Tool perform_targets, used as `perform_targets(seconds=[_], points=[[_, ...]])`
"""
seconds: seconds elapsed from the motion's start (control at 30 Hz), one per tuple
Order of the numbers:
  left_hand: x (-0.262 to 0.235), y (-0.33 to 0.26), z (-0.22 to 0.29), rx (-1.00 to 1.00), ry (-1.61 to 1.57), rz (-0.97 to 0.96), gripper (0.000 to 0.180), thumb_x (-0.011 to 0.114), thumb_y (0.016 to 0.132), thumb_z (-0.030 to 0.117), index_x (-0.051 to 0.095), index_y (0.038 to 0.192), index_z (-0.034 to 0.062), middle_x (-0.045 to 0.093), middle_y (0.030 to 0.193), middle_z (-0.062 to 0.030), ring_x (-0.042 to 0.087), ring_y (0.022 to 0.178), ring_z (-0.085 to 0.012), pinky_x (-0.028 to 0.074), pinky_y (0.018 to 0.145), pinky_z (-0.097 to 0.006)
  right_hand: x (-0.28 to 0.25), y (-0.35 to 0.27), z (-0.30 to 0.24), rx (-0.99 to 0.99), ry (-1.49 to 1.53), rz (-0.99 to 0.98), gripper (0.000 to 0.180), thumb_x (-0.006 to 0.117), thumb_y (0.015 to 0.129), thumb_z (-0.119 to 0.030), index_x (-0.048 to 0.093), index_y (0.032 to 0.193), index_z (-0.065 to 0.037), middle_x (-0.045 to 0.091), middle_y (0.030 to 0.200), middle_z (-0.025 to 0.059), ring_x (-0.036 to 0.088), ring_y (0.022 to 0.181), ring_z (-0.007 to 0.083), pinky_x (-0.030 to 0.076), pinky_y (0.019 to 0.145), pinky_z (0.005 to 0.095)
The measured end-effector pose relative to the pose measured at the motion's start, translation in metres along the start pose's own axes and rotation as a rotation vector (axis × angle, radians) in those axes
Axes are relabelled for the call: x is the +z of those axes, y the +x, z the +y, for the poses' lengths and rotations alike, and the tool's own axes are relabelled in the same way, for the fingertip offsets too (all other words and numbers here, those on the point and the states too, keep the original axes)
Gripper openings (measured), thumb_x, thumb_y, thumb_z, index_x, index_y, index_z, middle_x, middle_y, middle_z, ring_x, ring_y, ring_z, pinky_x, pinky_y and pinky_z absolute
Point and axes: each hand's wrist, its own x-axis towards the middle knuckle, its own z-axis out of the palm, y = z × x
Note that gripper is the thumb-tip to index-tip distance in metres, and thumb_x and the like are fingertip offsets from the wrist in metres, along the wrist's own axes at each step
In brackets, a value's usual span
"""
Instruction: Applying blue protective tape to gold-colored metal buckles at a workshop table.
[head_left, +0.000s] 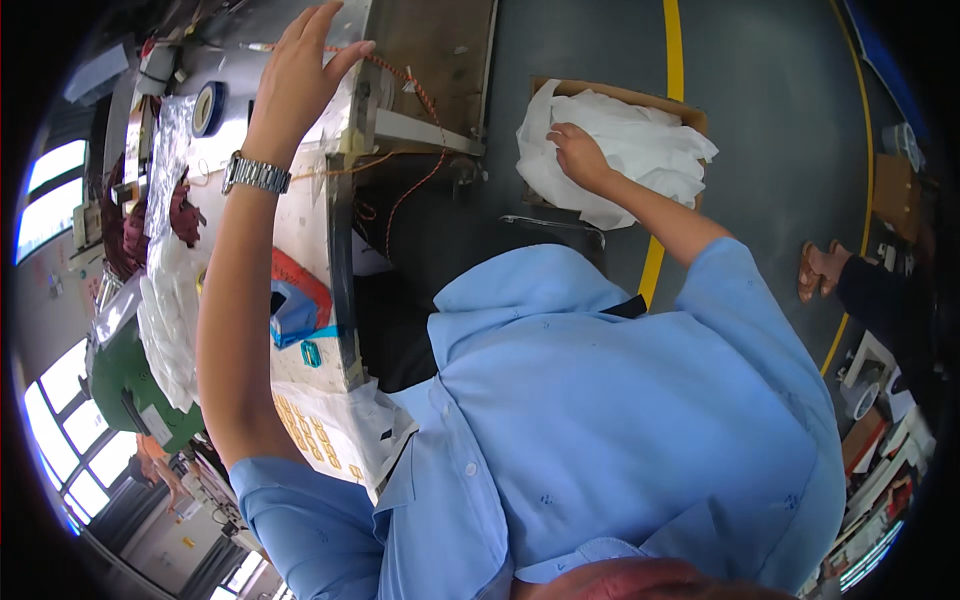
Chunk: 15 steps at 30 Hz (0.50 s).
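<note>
Two bare hands are at work, each on something different. Far left, on the tabletop (300,215), lie a stack of white pieces (168,320), some dark red parts (185,215), a roll of tape (208,108) and a blue object (292,312) beside a red shape. Above these, the left hand (300,75), a metal watch (256,174) on its wrist, rests at the tabletop's far edge with fingers spread flat; its grip is open and has hold of nothing. An orange braided cord (420,95) runs just beside those fingers and hangs over the edge. Further right, on the grey floor (780,120), sits a cardboard box (690,112) filled with white cloth (640,150). The right hand (578,152) is pressed down into that cloth, fingers curled into the folds, though whether they actually pinch it I cannot tell. A yellow floor line (672,40) passes behind the box. At the right rim, another person's feet (820,268) stand on the floor.
</note>
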Motion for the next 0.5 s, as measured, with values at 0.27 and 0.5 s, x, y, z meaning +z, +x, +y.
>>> perform_targets(seconds=[0.27,0.5], points=[[0.048,-0.001,0.019,0.004,0.077,-0.116,0.091,0.082,0.092,0.028,0.033,0.166,0.0075,0.044,0.161,-0.0256,0.047,0.147,-0.0437,0.043,0.119,-0.047,0.0,0.041,0.027,-0.306,0.027,-0.128,0.045,0.074,0.083,-0.006,0.069,0.127,-0.001,0.066,0.136,0.0169,0.053,0.137,0.0398,0.042,0.118,0.0501],[0.06,0.001,0.027,-0.045,0.039,-0.054,0.082,0.074,0.094,0.012,0.032,0.164,0.0046,0.041,0.162,-0.0262,0.039,0.15,-0.0458,0.036,0.124,-0.05,0.06,0.023,-0.01,-0.643,-0.029,-0.409,0.043,0.08,0.084,-0.032,0.075,0.116,-0.003,0.068,0.131,0.0182,0.056,0.137,0.0368,0.035,0.12,0.0571]])
